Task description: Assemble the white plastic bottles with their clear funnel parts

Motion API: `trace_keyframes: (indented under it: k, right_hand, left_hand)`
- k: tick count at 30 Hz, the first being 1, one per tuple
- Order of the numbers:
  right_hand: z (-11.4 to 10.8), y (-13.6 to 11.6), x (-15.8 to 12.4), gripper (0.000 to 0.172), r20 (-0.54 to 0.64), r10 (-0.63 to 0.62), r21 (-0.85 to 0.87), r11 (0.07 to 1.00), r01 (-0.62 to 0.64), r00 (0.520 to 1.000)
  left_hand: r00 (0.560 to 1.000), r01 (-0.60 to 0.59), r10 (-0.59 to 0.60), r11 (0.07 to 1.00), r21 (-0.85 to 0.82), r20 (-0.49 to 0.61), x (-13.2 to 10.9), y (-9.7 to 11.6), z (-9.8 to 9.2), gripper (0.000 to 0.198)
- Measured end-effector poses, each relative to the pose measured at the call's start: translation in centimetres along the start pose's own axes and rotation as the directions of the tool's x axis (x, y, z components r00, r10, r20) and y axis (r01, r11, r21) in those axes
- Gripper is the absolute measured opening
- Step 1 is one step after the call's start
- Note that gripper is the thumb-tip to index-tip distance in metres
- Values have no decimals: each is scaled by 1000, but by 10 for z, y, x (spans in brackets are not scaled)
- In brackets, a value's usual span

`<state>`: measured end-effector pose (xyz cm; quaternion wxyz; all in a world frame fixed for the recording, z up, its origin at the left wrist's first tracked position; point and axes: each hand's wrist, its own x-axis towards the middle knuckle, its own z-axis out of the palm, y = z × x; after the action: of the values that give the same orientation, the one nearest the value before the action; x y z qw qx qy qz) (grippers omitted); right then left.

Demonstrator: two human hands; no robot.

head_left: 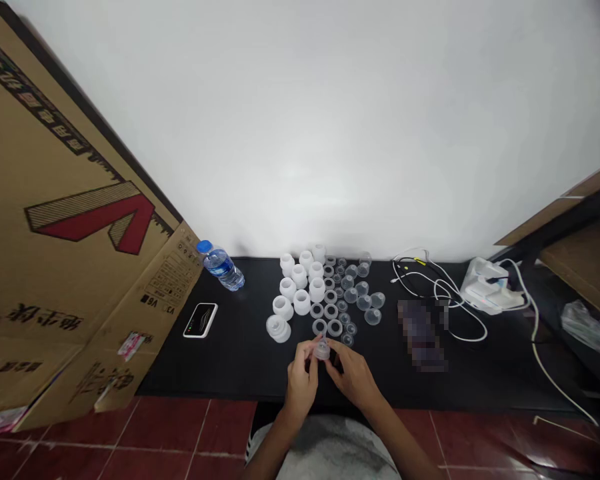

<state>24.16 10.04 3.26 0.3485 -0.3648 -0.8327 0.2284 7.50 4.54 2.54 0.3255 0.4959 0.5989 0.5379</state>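
- Holding a small translucent plastic cap [322,349] at lower middle of the frame, between left hand [301,380] and right hand [353,373].
- Both hands pinching this cap from two sides with fingertips [311,345].
- Just above the hands, on black table [230,360], stand white plastic caps [300,288], clear plastic rings [331,311] and clear plastic domes [363,302].
- Left of them lie water bottle [223,268] and smartphone [201,320].
- Cardboard box [75,220] leans at left of the frame.
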Motion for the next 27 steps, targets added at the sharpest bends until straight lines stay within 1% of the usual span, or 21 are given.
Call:
trace_keyframes:
  k: [2,3,5,7,9,12,13,16,18,20,22,25,27]
  right_hand:
    - [-2,-4,0,35,67,95,136,985,-103,993]
    - [-2,-5,0,33,84,143,191,969,-157,986]
    - [-2,-5,0,25,62,221,266,936,-229,973]
    - [-2,-3,0,23,12,263,300,919,-254,965]
    - [-3,-1,1,25,8,260,295,922,-251,966]
    - [-6,-2,1,26,78,211,249,942,-224,974]
    - [-6,-2,1,26,85,201,240,946,-215,976]
    - [-3,1,-2,23,35,220,252,942,-222,975]
    - [1,5,-3,18,0,260,277,928,-250,966]
    - [4,9,-3,16,-11,286,299,915,-269,958]
    - [6,11,-3,14,-13,294,315,908,-275,956]
    - [7,11,-4,14,-8,293,312,909,-276,956]
    - [6,11,-4,15,-6,284,295,917,-269,959]
  left_hand:
    - [1000,9,-9,1000,-6,-16,1,-1,0,18]
    - [1000,7,-7,1000,-5,-14,2,-1,0,17]
    - [1000,-8,8,1000,10,11,2,-1,-1,18]
    - [998,-22,20,999,36,52,2,-1,-1,20]
    - [996,-29,24,998,56,89,2,1,-2,21]
    - [991,-46,36,996,77,126,3,3,-4,24]
    - [989,-56,43,994,89,141,3,5,-5,26]
    - [979,-109,78,981,163,188,4,12,-13,34]
    - [979,-129,86,964,232,184,6,21,-19,38]
    - [986,-101,57,953,287,158,9,35,-26,40]
    - [989,-63,15,942,329,146,16,52,-31,46]
    - [990,6,-63,913,408,126,34,76,-32,57]
    - [994,10,-60,881,473,90,50,86,-28,58]
